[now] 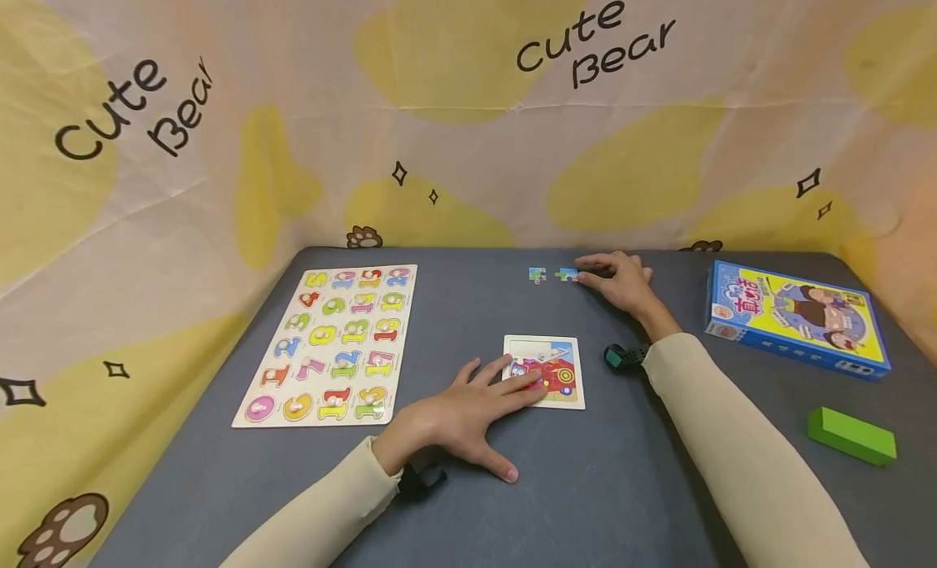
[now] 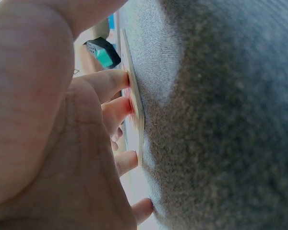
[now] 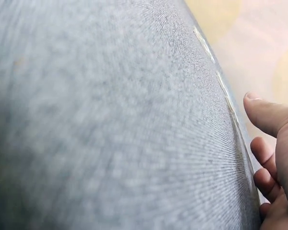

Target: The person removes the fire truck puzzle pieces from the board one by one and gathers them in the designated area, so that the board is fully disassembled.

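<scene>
My left hand (image 1: 468, 413) lies spread over a small framed picture puzzle board (image 1: 564, 360), its fingertips pressing on the left part of the picture. In the left wrist view, fingers (image 2: 113, 84) rest on the face of the thin board (image 2: 140, 115). My right hand (image 1: 622, 283) reaches to the far part of the table, thumb and index fingertips right at the right edge of a small blue-green jigsaw piece (image 1: 567, 275). A second jigsaw piece (image 1: 538, 274) lies just left of that one. In the right wrist view, the thumb (image 3: 261, 112) stands extended beside the pieces.
A number puzzle board (image 1: 337, 308) with colourful knobbed numerals lies on the left of the grey table (image 1: 586, 495). On the right lie a blue and yellow box (image 1: 798, 317) and a green block (image 1: 852, 436). A printed cloth (image 1: 468, 80) rises behind the table and at its sides.
</scene>
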The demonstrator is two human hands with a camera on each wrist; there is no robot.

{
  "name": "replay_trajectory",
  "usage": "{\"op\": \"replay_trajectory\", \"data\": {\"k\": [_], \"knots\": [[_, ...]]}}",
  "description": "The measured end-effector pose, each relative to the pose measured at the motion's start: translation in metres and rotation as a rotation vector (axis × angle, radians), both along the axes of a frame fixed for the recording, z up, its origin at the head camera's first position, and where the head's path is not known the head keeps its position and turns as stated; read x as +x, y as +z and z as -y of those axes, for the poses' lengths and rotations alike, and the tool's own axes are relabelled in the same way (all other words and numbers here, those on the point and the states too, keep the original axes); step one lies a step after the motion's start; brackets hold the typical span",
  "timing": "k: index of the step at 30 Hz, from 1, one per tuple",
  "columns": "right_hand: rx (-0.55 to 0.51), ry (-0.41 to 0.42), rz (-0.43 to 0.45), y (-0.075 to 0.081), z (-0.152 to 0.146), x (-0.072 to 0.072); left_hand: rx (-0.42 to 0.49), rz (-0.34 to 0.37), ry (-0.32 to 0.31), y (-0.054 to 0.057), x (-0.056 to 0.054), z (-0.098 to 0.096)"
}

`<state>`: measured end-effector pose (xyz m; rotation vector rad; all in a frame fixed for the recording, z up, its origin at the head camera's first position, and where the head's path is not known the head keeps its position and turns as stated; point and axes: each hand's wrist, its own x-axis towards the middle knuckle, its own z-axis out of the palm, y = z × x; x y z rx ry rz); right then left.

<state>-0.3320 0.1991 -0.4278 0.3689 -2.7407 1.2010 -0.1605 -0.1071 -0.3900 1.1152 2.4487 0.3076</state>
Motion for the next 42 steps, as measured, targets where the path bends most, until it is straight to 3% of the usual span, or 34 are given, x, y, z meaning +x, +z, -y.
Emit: {"op": "replay_trajectory", "data": {"k": [14,22,42], "knots": [[-0.199,0.081,-0.055,-0.002,-0.008,0.016,0.006,-0.007,0.003,0.002,0.002,-0.001],[-0.153,0.116,-0.027,0.0,-0.012,0.032,0.006,-0.009,0.002,0.002,0.002,-0.002],[-0.129,0.374,0.022,0.005,-0.002,0.067,0.004,-0.019,0.01,0.0,0.001,-0.001]]}}
